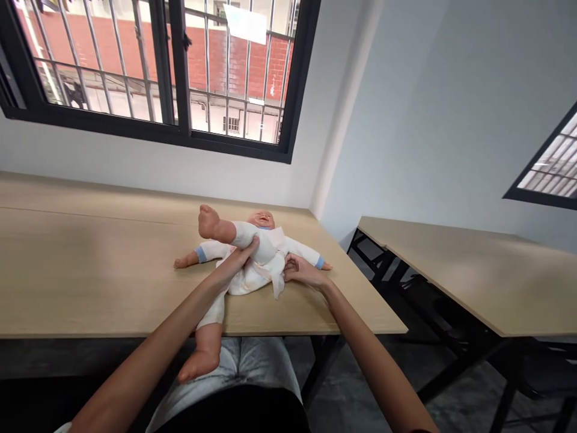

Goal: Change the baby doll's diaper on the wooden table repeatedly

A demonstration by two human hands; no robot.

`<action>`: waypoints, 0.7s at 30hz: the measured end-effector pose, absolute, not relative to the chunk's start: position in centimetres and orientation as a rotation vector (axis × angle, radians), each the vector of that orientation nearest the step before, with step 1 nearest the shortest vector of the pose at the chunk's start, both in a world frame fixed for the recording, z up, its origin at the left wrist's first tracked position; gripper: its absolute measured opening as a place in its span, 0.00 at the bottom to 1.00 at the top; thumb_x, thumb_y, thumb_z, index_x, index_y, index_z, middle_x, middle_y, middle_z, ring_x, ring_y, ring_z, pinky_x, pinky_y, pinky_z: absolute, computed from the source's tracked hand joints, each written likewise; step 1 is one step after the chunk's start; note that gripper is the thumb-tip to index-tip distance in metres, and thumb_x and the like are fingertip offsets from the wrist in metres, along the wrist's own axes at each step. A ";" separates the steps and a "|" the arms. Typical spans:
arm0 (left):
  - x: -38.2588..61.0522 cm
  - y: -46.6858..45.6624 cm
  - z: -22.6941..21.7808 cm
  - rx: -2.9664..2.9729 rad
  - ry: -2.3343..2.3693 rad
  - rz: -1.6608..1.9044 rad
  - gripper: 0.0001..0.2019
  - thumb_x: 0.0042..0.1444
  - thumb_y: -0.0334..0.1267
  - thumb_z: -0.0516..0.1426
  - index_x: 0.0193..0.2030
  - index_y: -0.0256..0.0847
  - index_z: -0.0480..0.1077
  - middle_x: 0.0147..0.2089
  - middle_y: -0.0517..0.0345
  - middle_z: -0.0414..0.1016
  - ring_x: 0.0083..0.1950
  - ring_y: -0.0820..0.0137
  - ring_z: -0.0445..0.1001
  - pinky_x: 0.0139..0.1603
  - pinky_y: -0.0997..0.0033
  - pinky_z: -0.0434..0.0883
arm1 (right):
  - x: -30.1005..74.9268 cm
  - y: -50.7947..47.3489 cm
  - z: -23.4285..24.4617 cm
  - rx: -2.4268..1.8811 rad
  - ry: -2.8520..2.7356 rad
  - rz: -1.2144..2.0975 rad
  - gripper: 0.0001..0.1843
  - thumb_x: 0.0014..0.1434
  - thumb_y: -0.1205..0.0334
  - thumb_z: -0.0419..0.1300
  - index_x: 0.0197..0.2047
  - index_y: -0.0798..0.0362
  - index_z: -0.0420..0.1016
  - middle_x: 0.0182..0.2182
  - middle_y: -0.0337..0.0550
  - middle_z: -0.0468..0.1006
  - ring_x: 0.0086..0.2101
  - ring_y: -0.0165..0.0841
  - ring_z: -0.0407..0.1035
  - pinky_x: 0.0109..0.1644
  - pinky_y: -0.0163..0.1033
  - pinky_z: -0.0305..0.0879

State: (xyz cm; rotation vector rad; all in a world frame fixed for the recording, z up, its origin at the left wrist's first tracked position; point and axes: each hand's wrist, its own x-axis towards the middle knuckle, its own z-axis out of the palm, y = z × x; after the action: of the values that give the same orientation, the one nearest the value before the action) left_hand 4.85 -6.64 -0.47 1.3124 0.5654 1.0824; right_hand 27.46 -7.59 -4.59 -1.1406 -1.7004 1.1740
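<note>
The left hand (pixel 244 254) held the raised leg (pixel 225 231) of the doll (pixel 265 248); the right hand (pixel 303 269) curled at white cloth (pixel 278 282), its grip unclear. Probably light and firm, the doll suited holding by the leg.

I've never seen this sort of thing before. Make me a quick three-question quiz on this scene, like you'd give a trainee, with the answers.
1. True or false: one foot of the baby doll hangs past the near edge of the table.
2. Which of the person's hands is on the doll's raised leg?
3. What colour are the doll's sleeve cuffs? A. Green. B. Blue. C. Black.

Key:
1. True.
2. The left hand.
3. B.
</note>
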 end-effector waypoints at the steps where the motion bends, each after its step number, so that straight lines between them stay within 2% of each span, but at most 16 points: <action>1: 4.8 -6.6 -0.6 1.290 0.545 1.070 0.34 0.53 0.55 0.58 0.63 0.39 0.62 0.63 0.52 0.66 0.70 0.58 0.53 0.71 0.60 0.48 | 27.4 -7.7 -4.5 -1.152 -1.746 1.092 0.22 0.38 0.66 0.68 0.37 0.53 0.63 0.34 0.40 0.70 0.38 0.31 0.67 0.42 0.37 0.62; 5: 4.6 -6.3 -0.8 1.190 0.428 1.071 0.32 0.55 0.55 0.57 0.63 0.41 0.63 0.60 0.53 0.70 0.68 0.56 0.56 0.70 0.58 0.52 | 27.0 -7.8 -4.4 -1.145 -1.850 0.922 0.16 0.44 0.64 0.66 0.36 0.55 0.66 0.34 0.44 0.70 0.35 0.31 0.64 0.41 0.39 0.60; 11: 4.6 -6.0 -1.2 1.110 0.384 1.118 0.30 0.56 0.56 0.55 0.62 0.43 0.65 0.58 0.55 0.72 0.68 0.56 0.56 0.69 0.62 0.55 | 26.8 -7.9 -4.1 -1.164 -1.970 0.881 0.09 0.48 0.60 0.61 0.30 0.56 0.70 0.29 0.41 0.70 0.31 0.30 0.62 0.38 0.38 0.58; 16: 4.6 -5.8 -1.4 1.114 0.379 1.110 0.30 0.55 0.55 0.57 0.61 0.43 0.65 0.60 0.54 0.70 0.68 0.57 0.57 0.70 0.63 0.54 | 27.2 -8.0 -3.7 -1.108 -1.952 1.036 0.13 0.45 0.57 0.65 0.28 0.56 0.66 0.29 0.39 0.71 0.32 0.30 0.65 0.39 0.36 0.60; 21: 4.4 -6.2 -1.0 1.113 0.410 1.076 0.34 0.54 0.54 0.59 0.63 0.38 0.62 0.59 0.50 0.70 0.67 0.57 0.59 0.71 0.59 0.52 | 27.5 -8.4 -2.9 -1.017 -1.868 1.213 0.19 0.43 0.55 0.69 0.33 0.55 0.66 0.34 0.41 0.72 0.39 0.31 0.67 0.46 0.37 0.63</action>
State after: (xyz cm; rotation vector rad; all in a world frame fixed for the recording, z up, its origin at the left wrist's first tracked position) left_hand 4.42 -6.17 -1.03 1.1134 0.4095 1.0764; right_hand 27.48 -8.36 -2.93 -1.0166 -1.8679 1.2126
